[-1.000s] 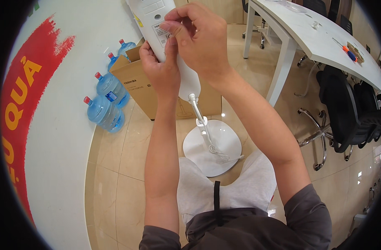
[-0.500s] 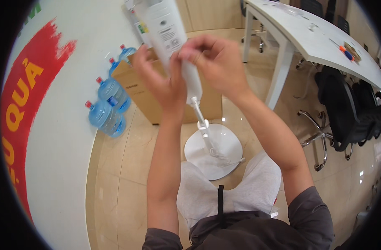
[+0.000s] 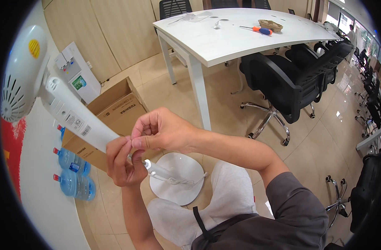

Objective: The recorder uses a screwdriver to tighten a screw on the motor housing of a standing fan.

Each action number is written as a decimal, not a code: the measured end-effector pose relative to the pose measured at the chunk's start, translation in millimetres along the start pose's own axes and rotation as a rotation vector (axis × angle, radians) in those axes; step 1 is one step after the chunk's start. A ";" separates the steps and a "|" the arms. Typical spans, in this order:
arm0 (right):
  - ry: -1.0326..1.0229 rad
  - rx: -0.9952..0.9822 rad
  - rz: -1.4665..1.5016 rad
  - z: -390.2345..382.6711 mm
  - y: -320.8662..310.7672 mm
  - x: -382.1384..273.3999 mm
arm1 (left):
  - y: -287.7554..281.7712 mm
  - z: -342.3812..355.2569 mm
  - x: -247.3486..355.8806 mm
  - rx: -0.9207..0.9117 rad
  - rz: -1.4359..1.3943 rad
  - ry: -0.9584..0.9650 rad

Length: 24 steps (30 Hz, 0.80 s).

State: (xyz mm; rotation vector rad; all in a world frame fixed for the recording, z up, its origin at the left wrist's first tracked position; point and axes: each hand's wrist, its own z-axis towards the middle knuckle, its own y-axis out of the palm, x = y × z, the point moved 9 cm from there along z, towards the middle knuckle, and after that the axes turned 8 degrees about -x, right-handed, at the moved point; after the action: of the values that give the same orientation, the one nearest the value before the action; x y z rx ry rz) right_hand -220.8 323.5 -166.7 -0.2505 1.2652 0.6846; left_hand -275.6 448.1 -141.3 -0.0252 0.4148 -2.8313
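The fingers of the left hand (image 3: 126, 162) and right hand (image 3: 163, 129) are curled, tips meeting; whether anything is held cannot be told. Toward ten o'clock, the white plastic pedestal fan (image 3: 76, 118) is slanted, the brown cardboard box (image 3: 128, 121) being partly blocked; the white-topped table (image 3: 224, 35) is seen at one.

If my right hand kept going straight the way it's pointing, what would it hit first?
Your right hand would most likely meet your left hand first; the fingertips look about touching. Beyond, the white fan column seems next, though depth is unclear.
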 end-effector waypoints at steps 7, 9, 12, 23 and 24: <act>0.076 0.057 0.042 -37.0 -44.9 3.5 | 60.4 -14.0 0.1 0.084 -0.180 -0.136; 0.060 0.059 0.028 -45.8 -59.9 -6.0 | 82.6 -19.7 -0.3 0.098 -0.260 -0.264; 0.144 0.083 -0.054 -58.3 -85.2 -15.6 | 121.2 -27.0 -3.2 0.174 -0.392 -0.431; -0.352 1.143 -1.576 -153.8 -364.1 -230.1 | 130.9 -80.1 -3.0 0.294 -0.605 -0.730; -0.224 1.306 -1.722 -169.6 -426.3 -248.9 | 121.6 -92.7 -5.0 0.271 -0.605 -0.791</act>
State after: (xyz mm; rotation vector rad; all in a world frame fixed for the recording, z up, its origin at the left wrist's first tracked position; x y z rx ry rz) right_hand -133.7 -181.5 -67.8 -0.0756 0.6448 -1.5127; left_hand -243.1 363.4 -264.5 -1.3546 -0.1941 -3.0637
